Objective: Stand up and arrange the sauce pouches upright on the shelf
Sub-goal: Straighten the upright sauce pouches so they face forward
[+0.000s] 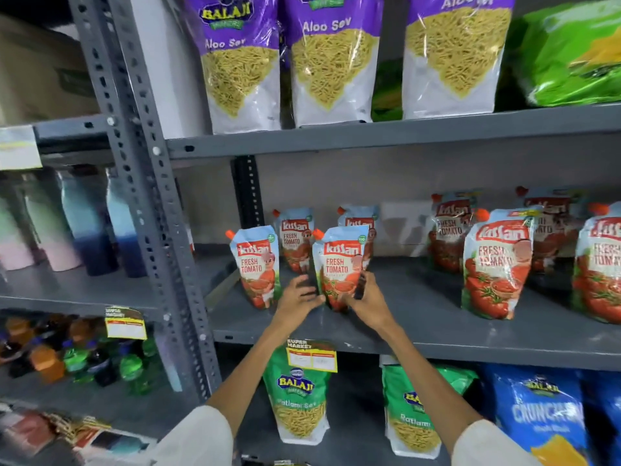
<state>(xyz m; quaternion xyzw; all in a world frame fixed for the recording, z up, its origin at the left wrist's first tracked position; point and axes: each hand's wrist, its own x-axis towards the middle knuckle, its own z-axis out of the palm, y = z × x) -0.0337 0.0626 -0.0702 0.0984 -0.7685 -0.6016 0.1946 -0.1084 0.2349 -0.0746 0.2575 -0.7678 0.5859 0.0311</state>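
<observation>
A tomato sauce pouch with an orange cap stands upright on the grey middle shelf. My left hand grips its lower left side and my right hand its lower right side. Another pouch stands just left of it, and two more stand behind. Further right, several larger pouches stand upright in two rows, one cut off by the frame's right edge.
Purple Aloo Sev bags fill the shelf above, green and blue snack bags the shelf below. A price tag hangs on the shelf edge under my hands. A slotted grey upright borders the bay; bottles stand on the left rack.
</observation>
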